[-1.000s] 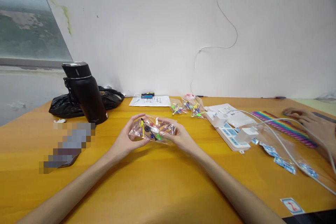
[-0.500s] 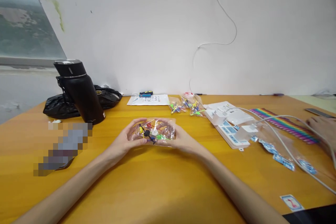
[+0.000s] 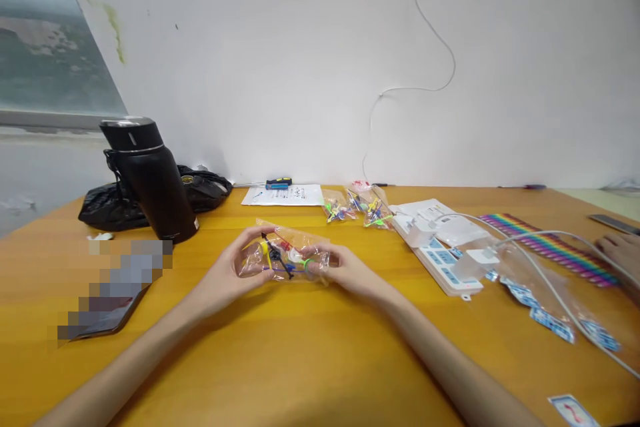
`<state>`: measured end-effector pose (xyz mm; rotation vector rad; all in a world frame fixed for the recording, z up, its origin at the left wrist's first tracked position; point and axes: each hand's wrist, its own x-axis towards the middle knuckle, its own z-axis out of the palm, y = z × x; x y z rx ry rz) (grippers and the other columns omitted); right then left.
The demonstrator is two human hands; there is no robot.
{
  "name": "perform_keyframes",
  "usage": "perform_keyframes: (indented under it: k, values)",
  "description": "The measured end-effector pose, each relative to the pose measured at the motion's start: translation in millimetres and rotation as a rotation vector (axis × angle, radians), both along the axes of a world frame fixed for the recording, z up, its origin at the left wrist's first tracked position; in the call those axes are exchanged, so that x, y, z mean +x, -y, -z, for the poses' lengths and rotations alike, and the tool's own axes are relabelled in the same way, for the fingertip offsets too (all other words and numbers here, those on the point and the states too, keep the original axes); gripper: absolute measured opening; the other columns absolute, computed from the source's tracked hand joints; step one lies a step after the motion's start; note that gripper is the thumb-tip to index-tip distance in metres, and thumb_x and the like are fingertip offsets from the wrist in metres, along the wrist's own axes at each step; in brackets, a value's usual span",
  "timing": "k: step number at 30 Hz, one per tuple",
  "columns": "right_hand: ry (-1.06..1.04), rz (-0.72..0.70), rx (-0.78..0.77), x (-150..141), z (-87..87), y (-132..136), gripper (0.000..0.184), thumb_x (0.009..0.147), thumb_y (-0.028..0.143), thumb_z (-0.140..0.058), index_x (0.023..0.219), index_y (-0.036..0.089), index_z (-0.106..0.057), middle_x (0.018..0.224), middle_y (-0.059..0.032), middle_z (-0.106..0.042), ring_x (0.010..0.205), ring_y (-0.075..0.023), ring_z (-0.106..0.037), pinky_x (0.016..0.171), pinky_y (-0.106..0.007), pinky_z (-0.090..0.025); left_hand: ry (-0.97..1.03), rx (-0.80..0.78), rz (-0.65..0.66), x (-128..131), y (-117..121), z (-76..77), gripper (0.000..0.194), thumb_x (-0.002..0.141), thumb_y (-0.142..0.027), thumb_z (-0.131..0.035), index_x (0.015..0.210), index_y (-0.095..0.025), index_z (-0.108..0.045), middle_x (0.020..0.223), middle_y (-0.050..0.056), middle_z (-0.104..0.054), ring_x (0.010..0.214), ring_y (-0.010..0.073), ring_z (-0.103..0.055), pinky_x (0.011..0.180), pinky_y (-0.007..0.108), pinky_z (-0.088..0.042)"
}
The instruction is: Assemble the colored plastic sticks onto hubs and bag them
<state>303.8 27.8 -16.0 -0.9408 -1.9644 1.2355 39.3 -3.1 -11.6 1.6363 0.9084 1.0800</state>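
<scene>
Between my two hands is a clear plastic bag [image 3: 285,255] of small coloured plastic parts, black, yellow, red, white, blue and green. My left hand [image 3: 233,263] grips its left end, thumb in front and fingers behind. At the other end my right hand [image 3: 345,270] pinches the bag near a green part, some fingers hidden behind the film. The bag is held just above the wooden table [image 3: 280,360]. Farther back lie more clear bags of similar parts [image 3: 370,203], apart from my hands.
To the left stand a black bottle [image 3: 153,180], a black plastic bag [image 3: 113,207] and a pixelated phone-like object [image 3: 117,297]. At right are a white power strip [image 3: 450,270] with cables, a rainbow row of sticks [image 3: 550,247] and another person's hand [image 3: 620,253]. Screwdrivers [image 3: 279,183] lie near the wall.
The bag has tilted and shifted slightly in my hands, and the fingers of my right hand have drawn in at its right end. The view has moved a little.
</scene>
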Motion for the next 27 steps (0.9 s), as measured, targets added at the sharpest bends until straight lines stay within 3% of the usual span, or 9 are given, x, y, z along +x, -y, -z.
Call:
perform_keyframes:
  k: [5,11,19,24,27]
  values:
    - [0.093,0.01,0.074,14,0.8,-9,0.032,0.091,0.04,-0.067,0.115,0.021,-0.074,0.118,-0.0055,-0.073,0.109,-0.0252,-0.065,0.099,-0.038,-0.048,0.01,-0.008,0.042,5,3,1.3,0.056,0.089,-0.029,-0.069,0.141,-0.033,-0.047,0.148,0.008,-0.05,0.127,0.028,-0.058,0.106,0.047,-0.052]
    - [0.142,0.025,0.089,24,6.5,-16,0.03,0.094,0.04,-0.063,0.112,0.018,-0.073,0.114,-0.0059,-0.074,0.104,-0.0236,-0.067,0.094,-0.035,-0.05,-0.068,0.01,-0.038,3,5,-4.3,0.057,0.089,-0.034,-0.069,0.142,-0.034,-0.047,0.149,0.008,-0.049,0.122,0.0278,-0.061,0.101,0.045,-0.054]
    - [0.243,0.108,0.283,19,6.4,-9,0.026,0.093,0.038,-0.065,0.113,0.024,-0.074,0.117,-0.0066,-0.067,0.112,-0.0239,-0.061,0.102,-0.039,-0.045,-0.088,0.081,-0.164,0,2,-7.7,0.055,0.082,-0.033,-0.073,0.135,-0.03,-0.057,0.145,0.008,-0.055,0.124,0.0309,-0.061,0.103,0.046,-0.052]
    - [0.316,0.074,0.353,13,9.8,-4,0.032,0.091,0.036,-0.069,0.122,0.028,-0.069,0.116,-0.007,-0.06,0.113,-0.0242,-0.056,0.104,-0.039,-0.043,-0.086,0.019,-0.108,1,1,-2.1,0.06,0.083,-0.032,-0.073,0.139,-0.031,-0.052,0.134,0.008,-0.063,0.121,0.03,-0.063,0.105,0.049,-0.05]
    - [0.352,0.104,0.44,11,13.4,-4,0.023,0.094,0.035,-0.066,0.116,0.027,-0.07,0.112,-0.0071,-0.06,0.109,-0.0241,-0.055,0.1,-0.039,-0.044,-0.077,0.003,-0.086,1,1,-0.8,0.061,0.083,-0.032,-0.073,0.139,-0.03,-0.052,0.137,0.009,-0.061,0.122,0.0301,-0.063,0.107,0.05,-0.049]
